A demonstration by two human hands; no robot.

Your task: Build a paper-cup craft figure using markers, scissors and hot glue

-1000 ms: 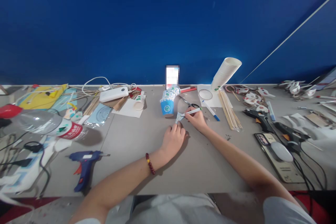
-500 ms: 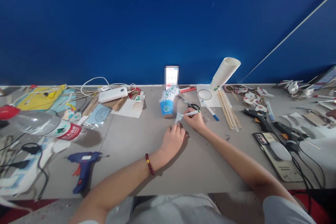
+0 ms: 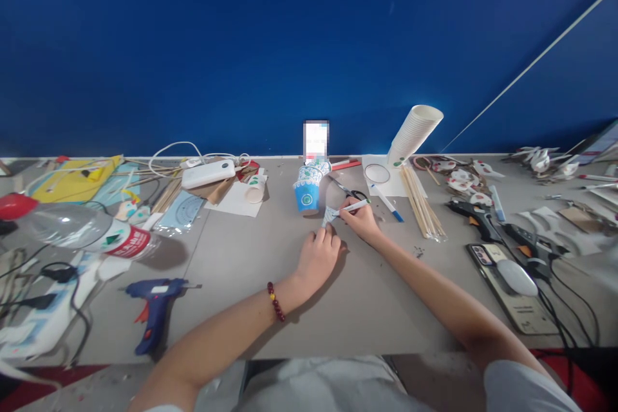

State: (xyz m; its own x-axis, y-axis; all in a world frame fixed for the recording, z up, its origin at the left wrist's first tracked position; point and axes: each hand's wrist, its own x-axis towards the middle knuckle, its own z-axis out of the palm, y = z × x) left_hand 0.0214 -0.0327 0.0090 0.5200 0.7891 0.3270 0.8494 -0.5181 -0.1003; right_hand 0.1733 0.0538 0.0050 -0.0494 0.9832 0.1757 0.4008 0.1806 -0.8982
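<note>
My left hand [image 3: 318, 259] rests on the grey table, its fingertips closed on the near end of a small patterned paper piece [image 3: 330, 214]. In my right hand [image 3: 360, 220] is a white marker [image 3: 356, 206], held in a writing grip with its tip at the paper piece. Just beyond and left of the paper stands a blue decorated cup [image 3: 307, 197], with white-and-blue patterned cups [image 3: 311, 174] behind it. Black-handled scissors [image 3: 358, 195] lie behind my right hand, partly hidden by it. A blue-capped marker [image 3: 387, 203] lies to their right.
Against the blue wall a lit phone [image 3: 316, 140] stands upright. A tall stack of paper cups [image 3: 415, 132] leans at the back right, near wooden sticks [image 3: 421, 203]. At left are a plastic bottle [image 3: 87, 230] and a blue glue gun [image 3: 157, 309]; a phone [image 3: 524, 315] lies at right.
The marker in my right hand has shifted and tilted slightly over the paper piece. My left hand has stayed in place.
</note>
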